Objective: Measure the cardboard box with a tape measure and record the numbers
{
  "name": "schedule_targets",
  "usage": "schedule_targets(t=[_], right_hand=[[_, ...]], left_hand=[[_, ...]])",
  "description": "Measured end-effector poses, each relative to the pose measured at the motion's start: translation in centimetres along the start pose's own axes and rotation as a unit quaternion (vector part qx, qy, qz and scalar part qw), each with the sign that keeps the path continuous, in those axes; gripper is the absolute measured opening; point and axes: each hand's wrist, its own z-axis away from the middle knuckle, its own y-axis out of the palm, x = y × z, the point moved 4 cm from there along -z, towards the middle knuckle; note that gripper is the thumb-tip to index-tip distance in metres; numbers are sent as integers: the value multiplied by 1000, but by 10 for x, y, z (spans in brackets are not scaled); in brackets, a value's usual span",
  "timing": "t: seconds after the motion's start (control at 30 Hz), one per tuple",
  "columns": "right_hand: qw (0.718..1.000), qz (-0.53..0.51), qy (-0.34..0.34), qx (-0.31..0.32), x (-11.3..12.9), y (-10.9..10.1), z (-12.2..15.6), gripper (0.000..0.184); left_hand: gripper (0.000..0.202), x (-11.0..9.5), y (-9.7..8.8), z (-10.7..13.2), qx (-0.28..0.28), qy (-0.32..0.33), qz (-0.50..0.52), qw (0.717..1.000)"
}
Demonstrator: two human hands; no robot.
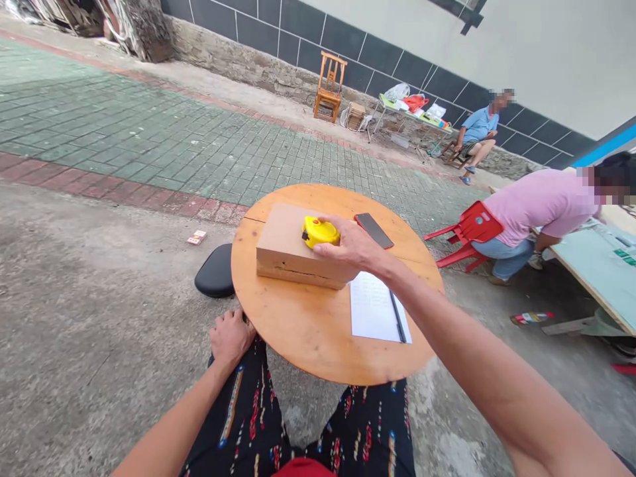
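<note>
A round wooden table stands in front of my knees. A flat brown box lies on it, with a yellow tape measure on top. My right hand reaches over the box, fingers curled around the tape measure's near side. A dark phone in a red case lies just right of the box. Closer to me is a white sheet of paper with a black pen on it. My left hand rests closed on my knee at the table's near edge, nothing visible in it.
A black stool seat sits left of the table. A person in pink crouches by a red plastic chair at right, beside a green board. Another person sits far back near a cluttered table and a wooden chair.
</note>
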Motion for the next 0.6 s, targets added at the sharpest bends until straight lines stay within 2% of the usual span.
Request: schedule_targets(t=[0.23,0.33,0.6], right_hand=[[999,-25,-13,-28,1,-2,5,66],[998,-50,-19,-33,-2,0,7,62],[994,-109,1,5,-10,-5,7,59]], left_hand=[[43,-1,0,4,-7,-2,-3,1000],[42,0,0,4,-15,-6,-1,1000],[40,1,5,0,-29,-10,12,999]])
